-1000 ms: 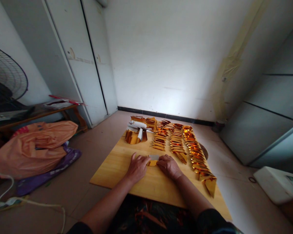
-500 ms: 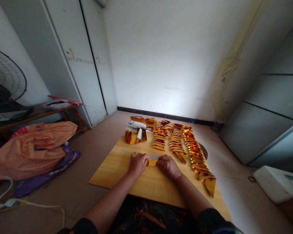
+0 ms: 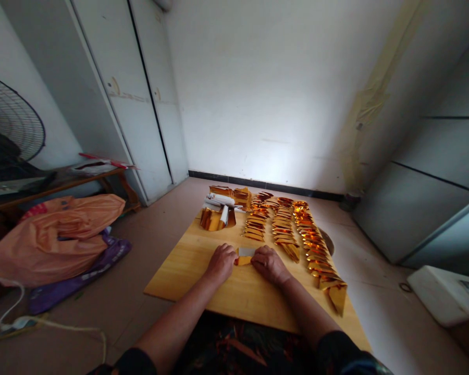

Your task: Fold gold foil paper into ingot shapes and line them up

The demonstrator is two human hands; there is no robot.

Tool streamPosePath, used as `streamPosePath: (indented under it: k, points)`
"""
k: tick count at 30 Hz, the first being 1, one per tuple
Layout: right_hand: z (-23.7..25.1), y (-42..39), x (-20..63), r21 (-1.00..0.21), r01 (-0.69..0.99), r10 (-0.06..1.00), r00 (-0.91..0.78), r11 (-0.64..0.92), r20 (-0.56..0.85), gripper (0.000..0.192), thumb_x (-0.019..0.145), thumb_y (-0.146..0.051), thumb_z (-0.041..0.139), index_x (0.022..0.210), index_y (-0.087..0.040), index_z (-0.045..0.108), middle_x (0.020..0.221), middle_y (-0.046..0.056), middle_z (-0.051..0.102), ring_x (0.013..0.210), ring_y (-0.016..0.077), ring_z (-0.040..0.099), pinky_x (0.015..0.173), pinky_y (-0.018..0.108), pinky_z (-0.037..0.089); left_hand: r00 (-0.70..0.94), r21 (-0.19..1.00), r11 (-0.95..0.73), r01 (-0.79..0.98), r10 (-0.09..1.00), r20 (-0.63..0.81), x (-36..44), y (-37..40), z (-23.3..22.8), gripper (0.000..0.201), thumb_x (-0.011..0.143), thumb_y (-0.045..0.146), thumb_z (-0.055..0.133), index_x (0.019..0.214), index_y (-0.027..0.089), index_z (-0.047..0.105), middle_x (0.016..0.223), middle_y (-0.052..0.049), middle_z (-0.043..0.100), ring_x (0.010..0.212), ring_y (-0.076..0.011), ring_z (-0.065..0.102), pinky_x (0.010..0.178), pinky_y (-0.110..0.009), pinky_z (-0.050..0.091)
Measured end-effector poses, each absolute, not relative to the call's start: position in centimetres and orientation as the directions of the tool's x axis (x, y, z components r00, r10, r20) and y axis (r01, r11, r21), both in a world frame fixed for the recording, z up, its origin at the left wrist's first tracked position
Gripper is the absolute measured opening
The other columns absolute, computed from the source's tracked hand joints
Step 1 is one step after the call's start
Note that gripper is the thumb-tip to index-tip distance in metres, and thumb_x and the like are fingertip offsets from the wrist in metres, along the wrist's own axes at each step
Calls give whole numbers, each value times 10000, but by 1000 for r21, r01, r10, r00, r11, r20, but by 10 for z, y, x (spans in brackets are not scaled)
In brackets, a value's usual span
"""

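A small sheet of gold foil paper (image 3: 244,260), its pale side showing along the far part, lies on the wooden board (image 3: 172,276) between my hands. My left hand (image 3: 222,262) pinches its left end with curled fingers. At the right end my right hand (image 3: 271,264) grips it the same way; the fingertips partly hide both ends. Beyond my hands stand curled gold sheets (image 3: 211,219) with white rolled paper (image 3: 221,200). To the right run rows of folded gold pieces, a near-middle row (image 3: 254,227), another row (image 3: 283,224) and a longer right row (image 3: 312,245).
An orange bag (image 3: 62,224) and a purple bag (image 3: 74,281) lie on the floor at left, beside a pale cable (image 3: 70,327). A fan (image 3: 11,120) stands on a low wooden bench (image 3: 89,179). A white box (image 3: 445,294) sits at right.
Both hands keep hold of the gold sheet in nearly the same place. The left fingers have curled slightly lower over its end. The whole view has shifted a little.
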State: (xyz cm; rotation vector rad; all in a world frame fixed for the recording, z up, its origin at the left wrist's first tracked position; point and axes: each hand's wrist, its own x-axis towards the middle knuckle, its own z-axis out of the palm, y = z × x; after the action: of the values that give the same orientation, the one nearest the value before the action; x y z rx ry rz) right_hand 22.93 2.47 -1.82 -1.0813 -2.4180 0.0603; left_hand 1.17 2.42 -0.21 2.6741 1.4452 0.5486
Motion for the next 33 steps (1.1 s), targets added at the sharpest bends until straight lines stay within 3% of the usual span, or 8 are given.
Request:
streamPosePath:
  k: [6,11,21,27,33]
  points:
    - [-13,23,231,-249,681,716,-586,688,379,186,889,-230,510,833,-210,686,877,50,614,841,163,524,743,283,368,404,385,-514,766,852,333,10,32,-11,221,797,72,523,732,185,701,803,-47,648,842,-183,551,765,-287,433]
    - [5,17,226,-251,695,738,-608,673,293,142,801,-172,547,824,-215,680,900,44,598,882,189,495,765,310,348,354,516,-436,737,900,255,5,46,-15,225,725,41,544,716,197,706,794,-21,661,827,-159,583,776,-269,446]
    - [20,7,190,-149,710,721,-646,688,251,302,882,-311,509,1168,-286,605,1177,56,572,978,214,463,805,343,313,321,519,-358,776,933,164,3,52,-10,169,687,62,584,772,183,664,817,2,669,797,-142,581,732,-240,433]
    - [8,8,189,-120,723,725,-642,681,248,335,889,-339,500,1213,-297,572,1256,49,551,1002,219,453,800,346,309,330,509,-356,784,933,146,-1,51,-8,156,706,98,589,790,194,678,824,1,676,786,-136,590,714,-225,431]
    - [10,6,188,-118,708,709,-653,696,266,256,900,-334,487,1120,-284,610,1177,29,619,933,203,465,764,342,293,326,476,-333,814,940,101,-10,52,1,124,733,202,631,804,233,727,843,-2,701,820,-151,611,716,-236,428]
